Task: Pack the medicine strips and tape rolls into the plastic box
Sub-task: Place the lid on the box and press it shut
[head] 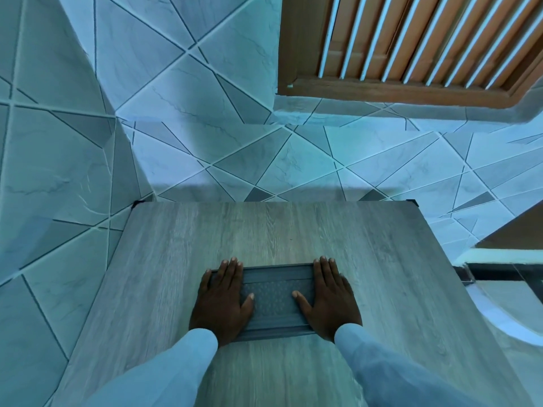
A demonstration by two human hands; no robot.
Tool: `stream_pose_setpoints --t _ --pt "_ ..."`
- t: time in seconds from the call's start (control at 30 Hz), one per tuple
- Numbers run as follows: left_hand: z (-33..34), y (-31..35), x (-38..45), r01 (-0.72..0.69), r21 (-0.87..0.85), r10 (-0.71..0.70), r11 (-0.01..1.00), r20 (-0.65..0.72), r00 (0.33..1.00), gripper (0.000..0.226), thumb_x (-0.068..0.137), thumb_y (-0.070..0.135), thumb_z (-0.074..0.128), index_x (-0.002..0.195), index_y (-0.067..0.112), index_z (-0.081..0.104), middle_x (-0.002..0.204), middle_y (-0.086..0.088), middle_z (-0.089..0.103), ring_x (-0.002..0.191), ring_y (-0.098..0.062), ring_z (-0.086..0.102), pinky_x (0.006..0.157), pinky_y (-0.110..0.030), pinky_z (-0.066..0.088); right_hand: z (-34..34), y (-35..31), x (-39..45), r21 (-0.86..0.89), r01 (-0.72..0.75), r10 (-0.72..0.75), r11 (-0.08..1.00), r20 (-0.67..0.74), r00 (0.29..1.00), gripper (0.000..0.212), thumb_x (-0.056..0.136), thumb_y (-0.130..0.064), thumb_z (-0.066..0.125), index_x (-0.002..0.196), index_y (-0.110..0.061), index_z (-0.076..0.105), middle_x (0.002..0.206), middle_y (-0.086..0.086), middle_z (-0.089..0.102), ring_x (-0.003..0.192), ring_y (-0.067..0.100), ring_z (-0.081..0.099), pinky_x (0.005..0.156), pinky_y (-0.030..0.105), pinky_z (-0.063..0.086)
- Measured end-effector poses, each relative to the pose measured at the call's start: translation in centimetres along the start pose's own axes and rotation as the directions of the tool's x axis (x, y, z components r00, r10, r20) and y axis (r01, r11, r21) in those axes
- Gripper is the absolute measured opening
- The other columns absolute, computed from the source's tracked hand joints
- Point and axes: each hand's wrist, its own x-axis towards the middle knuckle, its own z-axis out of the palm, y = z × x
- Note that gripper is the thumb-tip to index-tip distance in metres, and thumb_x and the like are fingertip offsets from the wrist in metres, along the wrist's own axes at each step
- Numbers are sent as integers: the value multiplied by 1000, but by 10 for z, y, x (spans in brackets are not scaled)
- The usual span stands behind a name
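Grey table (293, 230), left hand (223, 301) and right hand (329, 301) flat on box (274, 301) ends

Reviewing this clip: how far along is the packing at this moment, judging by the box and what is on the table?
Looks near the end. Done: the grey rectangular plastic box sits lid-on on the grey wood-grain table, with no medicine strips or tape rolls in sight; its contents cannot be seen. In hand: the left hand and right hand lie flat on the lid's two ends. Left: possibly pressing it shut.
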Motion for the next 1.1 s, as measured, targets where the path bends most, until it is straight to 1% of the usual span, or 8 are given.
stream_pose_setpoints --t 0.17,0.33,0.5,0.57,0.63,0.73,0.9,1.1 --pt "-3 2 3 4 -7 -4 1000 43 999 80 84 60 7 151 16 0 161 -2 -1 148 -16 -7 118 -40 -8 2 -1 -1 3 0 0 1000 -5 1000 96 81 -78 10 152 -17 -7 162 1 -8 148 15 -14 121 35 -3" --pt "3 13 -11 62 38 -61 997 -20 998 79 89 61 17 150 11 15 160 -7 13 148 -23 7 116 -47 -6 4 -3 -6 -55 16 -19 998 -67 998 96 78 -76 -6 153 -18 3 163 6 0 149 20 -9 120 41 -8" --pt "3 15 -11 56 69 -52 996 -52 997 73 90 58 25 147 12 27 157 -8 26 146 -25 19 116 -49 1 10 -3 -4 -74 46 -55 996 -122 991 84 86 -72 4 152 -22 18 161 12 14 150 26 6 118 44 -2" --pt "3 16 -9 59 77 -55 995 -50 997 72 90 57 26 146 13 29 156 -8 29 145 -26 22 116 -51 3 10 -3 -3 -83 47 -56 995 -107 993 84 86 -71 2 152 -22 15 161 12 11 150 26 2 119 44 -3" --pt "0 16 -7 61 88 -59 994 -27 998 74 89 58 26 147 13 28 156 -8 27 146 -28 20 117 -54 6 10 -3 -2 -96 44 -52 994 -77 996 82 87 -70 5 153 -22 11 162 12 7 150 27 -1 120 44 -3" --pt "-1 25 0 71 95 -74 993 34 997 76 89 58 22 149 11 19 159 -10 17 147 -30 12 115 -59 3 10 -6 -3 -120 42 -51 992 -78 996 80 89 -66 13 152 -17 15 161 12 13 149 29 5 121 47 0" --pt "9 71 3 -53 57 50 997 50 997 65 90 45 28 146 11 29 155 -8 32 145 -27 23 114 -62 18 15 -20 -7 -137 139 -151 981 -82 985 71 92 -54 25 149 -12 28 157 10 28 148 27 18 117 49 6" --pt "15 70 8 -51 56 51 997 -2 999 62 91 41 29 148 15 26 157 -4 27 147 -24 19 115 -59 12 18 -17 -3 -143 139 -152 980 -87 984 67 91 -47 32 149 -12 29 157 9 30 147 27 20 116 48 6"
